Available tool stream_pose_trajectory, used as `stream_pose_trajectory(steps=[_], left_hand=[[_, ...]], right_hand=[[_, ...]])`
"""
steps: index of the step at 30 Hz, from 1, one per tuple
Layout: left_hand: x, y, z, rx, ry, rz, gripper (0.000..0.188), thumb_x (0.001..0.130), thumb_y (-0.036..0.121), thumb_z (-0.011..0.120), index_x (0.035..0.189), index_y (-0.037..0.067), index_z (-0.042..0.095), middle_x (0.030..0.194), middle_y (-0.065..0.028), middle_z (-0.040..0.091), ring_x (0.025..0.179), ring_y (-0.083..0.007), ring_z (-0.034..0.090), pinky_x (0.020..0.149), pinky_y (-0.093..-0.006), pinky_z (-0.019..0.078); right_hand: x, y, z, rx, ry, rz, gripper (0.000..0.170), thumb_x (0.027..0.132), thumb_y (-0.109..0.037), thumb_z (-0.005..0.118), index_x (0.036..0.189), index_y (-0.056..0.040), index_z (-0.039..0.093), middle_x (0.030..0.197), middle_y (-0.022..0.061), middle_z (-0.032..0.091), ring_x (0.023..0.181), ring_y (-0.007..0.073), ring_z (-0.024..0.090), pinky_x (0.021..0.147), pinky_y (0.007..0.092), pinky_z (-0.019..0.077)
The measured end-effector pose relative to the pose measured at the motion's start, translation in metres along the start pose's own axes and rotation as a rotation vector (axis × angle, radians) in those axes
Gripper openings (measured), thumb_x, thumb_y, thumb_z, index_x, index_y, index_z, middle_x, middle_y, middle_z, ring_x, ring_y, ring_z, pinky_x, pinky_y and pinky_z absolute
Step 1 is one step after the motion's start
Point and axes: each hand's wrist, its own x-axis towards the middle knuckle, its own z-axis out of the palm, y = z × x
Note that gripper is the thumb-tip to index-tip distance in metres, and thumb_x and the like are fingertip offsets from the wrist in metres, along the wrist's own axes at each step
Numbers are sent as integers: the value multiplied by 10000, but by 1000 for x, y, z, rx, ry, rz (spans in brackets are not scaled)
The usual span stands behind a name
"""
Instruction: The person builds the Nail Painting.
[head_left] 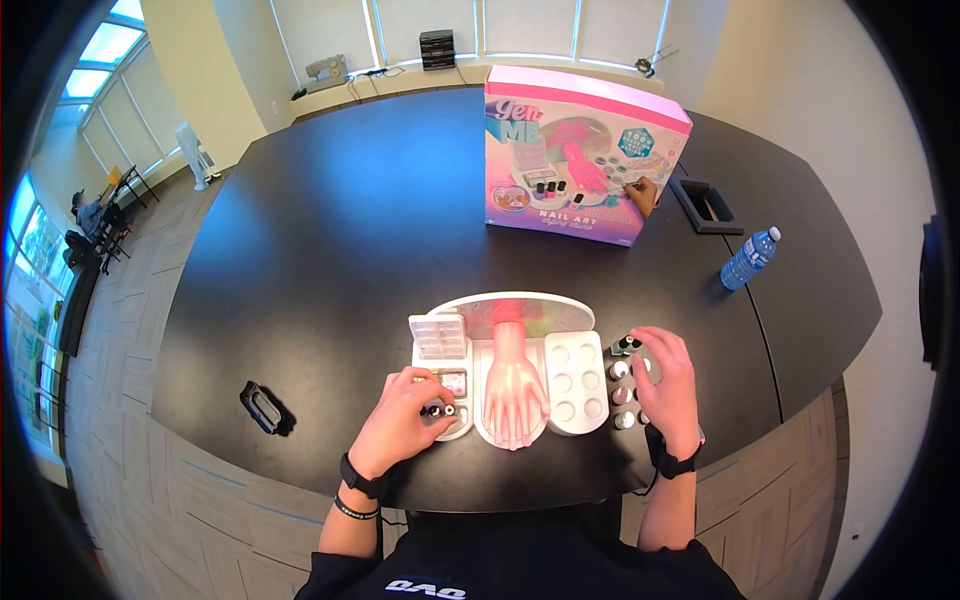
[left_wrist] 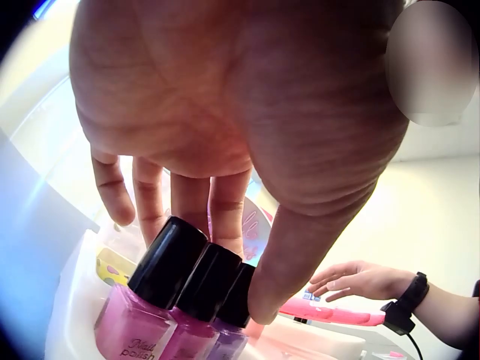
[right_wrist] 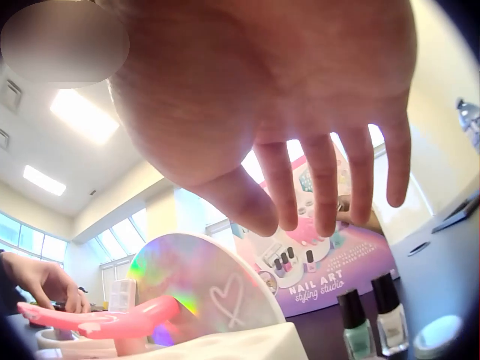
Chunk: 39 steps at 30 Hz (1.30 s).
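My left hand (head_left: 402,412) is at the left compartment of a white nail art station (head_left: 575,422), over three nail polish bottles. The bottles are pink (left_wrist: 135,324), magenta (left_wrist: 193,322) and purple (left_wrist: 229,339), all black-capped and side by side. My thumb presses the purple bottle's cap, with the fingers behind the caps. A pink model hand (head_left: 512,385) lies palm down at the station's middle. Right of the station, my right hand (head_left: 670,385) hovers with fingers extended, holding nothing. Beneath it stand several polish bottles, among them a green one (right_wrist: 358,330) and a white one (right_wrist: 391,324).
A large pink nail art box (head_left: 580,160) stands at the back of the black table (head_left: 330,250). A water bottle (head_left: 750,258) and a dark square frame (head_left: 706,206) are to the right. A small black object (head_left: 262,407) lies at left.
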Motion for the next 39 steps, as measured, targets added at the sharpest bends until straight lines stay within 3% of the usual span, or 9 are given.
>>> stream_pose_trajectory(steps=[12,20,27,33,39], left_hand=[[0,1,-3,33,-13,14,290,779,127,906,1030,129,761,1114,-36,746,1230,-281,604,1104,-434,425],[-3,12,-12,70,17,87,435,742,115,913,1147,114,752,1159,-45,734,1264,-301,591,1107,-440,417],[-6,20,-17,92,84,115,465,726,111,927,1157,120,752,1182,-49,724,1264,-299,583,1093,-451,429],[-6,34,-19,167,201,121,487,734,110,929,1182,89,739,1206,-70,716,1257,-322,578,1078,-466,456],[-1,46,-15,160,330,166,493,746,103,924,1199,72,733,1208,-86,713,1251,-350,578,1065,-478,488]], right_hand=[[5,40,22,-123,0,71,319,934,-77,742,1251,-50,757,1375,162,703,1305,387,623,1091,475,522],[8,49,36,-125,5,129,257,941,-97,761,1195,-61,776,1385,159,701,1319,391,618,1090,485,522],[9,50,38,-114,-3,124,190,950,-78,745,1137,-47,765,1409,159,683,1351,407,588,1121,494,498],[7,35,33,-122,95,37,172,955,-73,735,1125,-52,745,1471,160,633,1461,435,491,1193,541,423],[6,-11,12,-79,124,-40,172,947,-62,736,1116,-34,741,1469,156,637,1459,444,499,1184,551,423]])
